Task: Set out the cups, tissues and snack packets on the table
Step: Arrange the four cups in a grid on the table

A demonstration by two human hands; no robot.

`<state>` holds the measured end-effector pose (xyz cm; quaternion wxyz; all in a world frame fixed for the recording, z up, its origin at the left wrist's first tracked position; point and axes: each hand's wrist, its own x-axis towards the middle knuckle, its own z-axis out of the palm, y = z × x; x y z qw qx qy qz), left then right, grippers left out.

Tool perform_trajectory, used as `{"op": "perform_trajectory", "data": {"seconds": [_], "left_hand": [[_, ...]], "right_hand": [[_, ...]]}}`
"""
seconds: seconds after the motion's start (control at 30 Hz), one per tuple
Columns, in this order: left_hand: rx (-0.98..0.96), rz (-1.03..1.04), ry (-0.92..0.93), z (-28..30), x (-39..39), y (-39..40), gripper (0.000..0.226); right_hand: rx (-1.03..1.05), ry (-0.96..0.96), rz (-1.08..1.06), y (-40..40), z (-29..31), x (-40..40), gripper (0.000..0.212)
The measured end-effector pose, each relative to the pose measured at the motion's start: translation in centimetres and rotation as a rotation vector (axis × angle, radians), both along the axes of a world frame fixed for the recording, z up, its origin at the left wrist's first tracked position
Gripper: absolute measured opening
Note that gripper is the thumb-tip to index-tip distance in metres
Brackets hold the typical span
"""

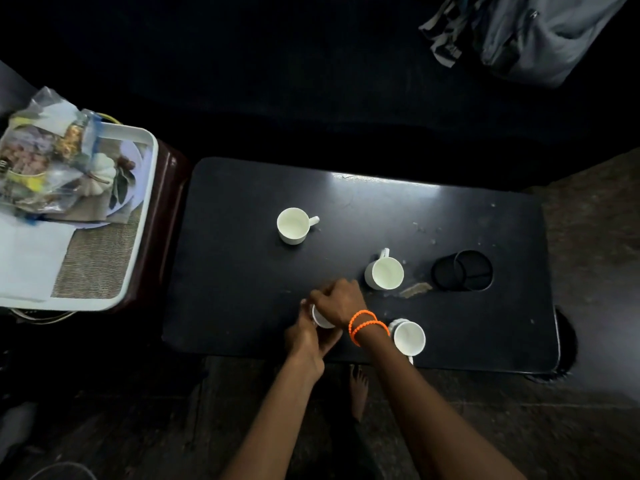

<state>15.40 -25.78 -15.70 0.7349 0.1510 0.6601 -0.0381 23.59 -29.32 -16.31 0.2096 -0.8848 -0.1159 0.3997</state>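
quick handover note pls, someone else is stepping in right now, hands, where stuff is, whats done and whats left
Hands: left hand and right hand are both closed on a fourth white cup near the front edge of the black table.
Done: three cups stand upright and empty on the table: far cup, middle cup, near cup by the right wrist.
Left: release the fourth cup. The snack packets and white tissues are still on the white tray to the left.
A black mesh holder lies on the table's right side.
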Motion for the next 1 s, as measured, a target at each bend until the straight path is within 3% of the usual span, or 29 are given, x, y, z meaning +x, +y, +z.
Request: {"op": "perform_trajectory", "data": {"seconds": [0.23,0.6,0.73,0.83,0.9,1.0], "left_hand": [[-0.109,0.047,-0.013,0.2,-1.8,-2.7,0.035],[-0.153,-0.021,-0.002,-1.5,-3.8,-3.3,0.028],[-0.193,-0.037,-0.006,-1.7,-4.1,-3.0,0.038],[-0.224,-0.138,0.082,-2.2,-4.4,-2.3,0.062],[-0.131,-0.245,0.203,-2.7,-4.4,-0.9,0.069],[0.296,-0.414,0.315,-3.7,-3.0,3.0,0.063]], "right_hand": [[-0.094,0.056,0.140,-2.0,-0.1,-1.8,0.029],[-0.118,0.064,0.251,-2.8,-0.8,-3.6,0.034],[-0.122,0.078,0.238,-3.1,-1.0,-3.6,0.035],[-0.053,0.107,0.153,-3.4,-1.1,-2.7,0.031],[0.002,0.068,0.031,-3.3,-1.0,-1.6,0.030],[0.080,-0.011,-0.147,-1.7,-0.9,0.7,0.029]]}}
